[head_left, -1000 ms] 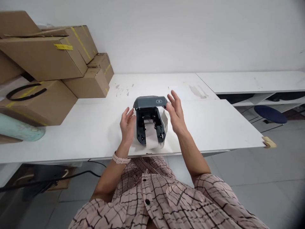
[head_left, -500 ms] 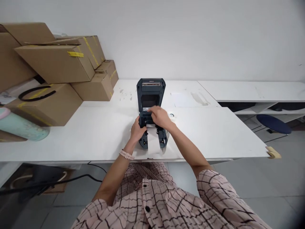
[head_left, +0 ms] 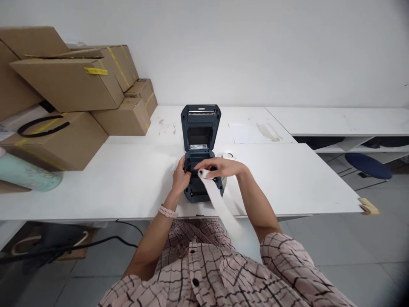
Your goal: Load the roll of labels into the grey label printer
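Note:
A dark label printer (head_left: 200,197) stands near the table's front edge with its lid (head_left: 201,123) tipped up and back. My right hand (head_left: 222,167) grips a small roll of white label paper (head_left: 204,173) just above the printer's inside. From the roll a long loose strip runs down past the table edge. My left hand (head_left: 181,177) is at the printer's left side, its thumb over the rim and its fingers along the outer wall.
Cardboard boxes (head_left: 64,85) are stacked at the left, with a mint-green bottle (head_left: 28,172) before them. A larger white roll (head_left: 228,156) lies partly hidden behind my right hand. A blue stool (head_left: 367,165) stands at the right, and a black cable (head_left: 108,238) hangs below the table.
My right hand has taken hold of the paper roll and lifted it from the printer's inside. The strip now slants to the right. My left hand stays at the printer's side.

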Motion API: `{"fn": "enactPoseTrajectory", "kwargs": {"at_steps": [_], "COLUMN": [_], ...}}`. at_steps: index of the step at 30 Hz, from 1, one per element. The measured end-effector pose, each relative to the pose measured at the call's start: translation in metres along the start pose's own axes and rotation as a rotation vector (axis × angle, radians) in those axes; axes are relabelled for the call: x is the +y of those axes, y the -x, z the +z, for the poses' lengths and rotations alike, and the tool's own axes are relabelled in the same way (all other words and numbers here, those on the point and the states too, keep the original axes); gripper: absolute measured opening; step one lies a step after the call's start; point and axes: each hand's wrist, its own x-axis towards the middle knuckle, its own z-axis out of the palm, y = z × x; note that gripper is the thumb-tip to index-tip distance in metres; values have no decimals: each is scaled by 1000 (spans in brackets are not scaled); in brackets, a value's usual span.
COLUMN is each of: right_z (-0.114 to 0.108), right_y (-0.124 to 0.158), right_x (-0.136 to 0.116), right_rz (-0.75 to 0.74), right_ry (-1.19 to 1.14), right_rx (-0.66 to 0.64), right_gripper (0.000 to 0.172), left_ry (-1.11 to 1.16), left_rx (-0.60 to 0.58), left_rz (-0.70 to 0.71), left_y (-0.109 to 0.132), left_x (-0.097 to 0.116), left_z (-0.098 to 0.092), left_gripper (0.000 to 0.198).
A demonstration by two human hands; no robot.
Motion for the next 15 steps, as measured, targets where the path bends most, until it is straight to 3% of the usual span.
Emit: {"fn": "enactPoseTrajectory", "kwargs": {"at_steps": [3,7,11,15], "right_z": [-3,8,27,34], "right_y": [66,129,136,129], "right_x": [19,56,91,107], "right_rz": [-88,181,423,442], "right_ry": [-354,-445,-387,-374], "right_rx": [294,618,712,717], "right_gripper": [48,50,63,76], "left_ry": [-2,-9,41,74], "left_rx": [7,10,21,40], "left_rz": [-30,-68,-18,32], "left_y": [2,4,1,-2], "left_x": [1,2,-5,-13], "left_z": [0,0,2,4], "left_gripper": [88,85,85,84]}}
